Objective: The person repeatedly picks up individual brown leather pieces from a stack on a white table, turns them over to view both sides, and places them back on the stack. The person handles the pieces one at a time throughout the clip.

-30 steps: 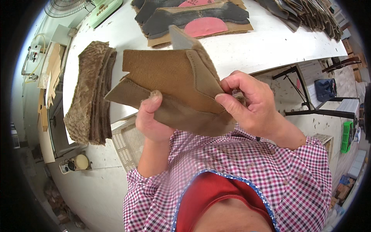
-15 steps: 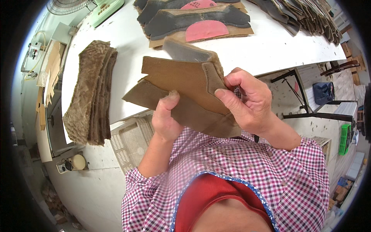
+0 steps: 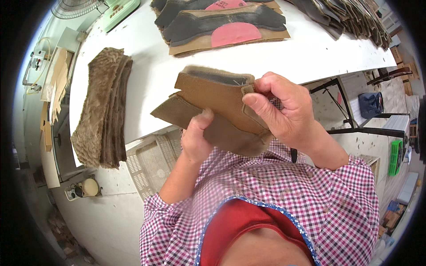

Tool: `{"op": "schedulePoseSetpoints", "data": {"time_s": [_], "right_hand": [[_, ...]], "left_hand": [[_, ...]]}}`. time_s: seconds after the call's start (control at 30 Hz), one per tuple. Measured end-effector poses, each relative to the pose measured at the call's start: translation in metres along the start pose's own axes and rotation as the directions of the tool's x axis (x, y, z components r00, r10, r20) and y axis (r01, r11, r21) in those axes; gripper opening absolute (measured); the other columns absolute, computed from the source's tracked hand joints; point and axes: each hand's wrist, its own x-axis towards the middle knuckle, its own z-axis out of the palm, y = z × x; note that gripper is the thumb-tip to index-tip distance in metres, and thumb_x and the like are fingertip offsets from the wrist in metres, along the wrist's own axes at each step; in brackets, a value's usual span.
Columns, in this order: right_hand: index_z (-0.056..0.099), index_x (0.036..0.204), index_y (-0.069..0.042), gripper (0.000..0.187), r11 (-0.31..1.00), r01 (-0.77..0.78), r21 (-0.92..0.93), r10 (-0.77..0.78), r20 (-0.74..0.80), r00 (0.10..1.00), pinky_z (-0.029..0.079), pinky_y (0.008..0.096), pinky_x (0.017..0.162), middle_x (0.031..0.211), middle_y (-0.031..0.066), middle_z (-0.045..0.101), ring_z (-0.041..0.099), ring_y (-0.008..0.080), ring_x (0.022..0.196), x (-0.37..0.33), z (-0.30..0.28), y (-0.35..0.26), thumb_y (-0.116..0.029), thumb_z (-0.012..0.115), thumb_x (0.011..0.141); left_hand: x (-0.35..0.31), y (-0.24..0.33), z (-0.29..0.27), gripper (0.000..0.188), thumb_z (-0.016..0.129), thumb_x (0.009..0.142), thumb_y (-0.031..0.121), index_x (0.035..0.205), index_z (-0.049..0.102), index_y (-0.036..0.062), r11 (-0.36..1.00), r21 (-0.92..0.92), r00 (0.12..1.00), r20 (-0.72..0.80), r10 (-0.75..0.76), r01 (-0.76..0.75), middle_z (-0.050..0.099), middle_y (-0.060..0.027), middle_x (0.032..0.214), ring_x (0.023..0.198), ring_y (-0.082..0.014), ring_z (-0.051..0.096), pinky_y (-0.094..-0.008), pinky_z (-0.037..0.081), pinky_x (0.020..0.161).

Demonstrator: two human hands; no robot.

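A stitched brown suede boot upper (image 3: 222, 104) with a furry lining along its top edge is held up in front of my chest. My left hand (image 3: 198, 135) grips its lower left part, thumb on the outer face and fingers hidden behind. At the upper right corner, next to a seam, my right hand (image 3: 284, 104) pinches the edge between thumb and bent fingers. The upper hangs tilted, its pointed left flap apart from the panel above it. To the left on the white table (image 3: 151, 93) stands a stack of brown fur pieces (image 3: 100, 106).
Grey pieces with pink half-round patches (image 3: 236, 34) lie at the table's far side. A heap of dark layered pieces (image 3: 350, 22) is at the far right, a green scale (image 3: 119, 13) at the far left. Below are a plastic crate (image 3: 153, 164) and a black metal frame (image 3: 348, 106).
The upper has shifted slightly right, and its top right edge is now folded over under my right thumb. More of the dark lining shows along the top. My left hand moved right with it.
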Motion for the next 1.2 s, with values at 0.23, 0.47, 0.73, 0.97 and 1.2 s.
{"op": "schedulePoseSetpoints", "data": {"time_s": [0.23,0.47,0.73,0.97,1.2], "right_hand": [[0.053,0.073,0.000,0.018,0.985,-0.161,0.059,0.158,0.043,0.986,0.038,0.0250,0.047,0.060,0.0038,0.050,0.044,0.0092,0.053,0.003,-0.004,-0.004,-0.006,0.065,0.085],[0.054,0.069,0.000,0.023,0.899,-0.247,0.361,0.337,-0.212,0.917,0.038,0.0219,0.051,0.061,-0.0043,0.050,0.044,0.0038,0.058,0.033,0.002,0.004,-0.012,0.058,0.089],[0.065,0.090,-0.003,0.025,0.571,-0.370,0.733,0.731,-0.248,0.635,0.044,0.0249,0.069,0.084,0.0006,0.063,0.055,0.0083,0.075,0.066,-0.005,0.033,-0.024,0.052,0.092],[0.059,0.116,0.000,0.047,0.501,-0.577,0.646,0.634,0.180,0.752,0.044,0.0312,0.089,0.107,0.0078,0.065,0.059,0.0171,0.096,0.028,-0.032,0.081,-0.041,0.043,0.099],[0.062,0.115,0.000,0.042,-0.064,-0.825,0.561,0.867,0.441,0.233,0.052,0.0309,0.078,0.106,0.0081,0.067,0.065,0.0169,0.090,-0.026,-0.003,0.018,-0.036,0.051,0.096]], "left_hand": [[0.000,-0.001,0.008,0.054,0.046,0.086,0.021,0.134,0.041,-0.0034,0.999,-0.030,0.999,-0.015,-0.029,0.028,0.050,-0.0163,0.133,0.122,-0.0279,0.049,-0.0406,0.036,0.105],[0.014,-0.008,-0.010,0.057,0.057,0.081,0.022,0.130,0.043,-0.0047,0.922,-0.375,0.984,0.173,-0.036,0.099,0.057,-0.0142,0.120,0.113,-0.0274,0.055,-0.0398,0.043,0.099],[-0.001,-0.051,-0.012,0.080,0.075,0.073,0.029,0.137,0.040,-0.0056,0.908,0.202,0.846,0.334,-0.416,0.366,0.050,-0.0202,0.132,0.121,-0.0309,0.049,-0.0395,0.038,0.103],[-0.005,-0.032,-0.004,0.052,0.064,0.086,0.016,0.130,0.048,-0.0052,0.926,0.290,0.902,0.282,-0.325,0.243,0.056,-0.0149,0.124,0.112,-0.0230,0.053,-0.0360,0.045,0.095],[-0.014,-0.011,-0.004,0.045,0.063,0.079,0.003,0.123,0.053,-0.0045,0.982,0.035,0.979,0.087,-0.186,0.184,0.060,-0.0111,0.115,0.107,-0.0211,0.057,-0.0351,0.047,0.091]]}}
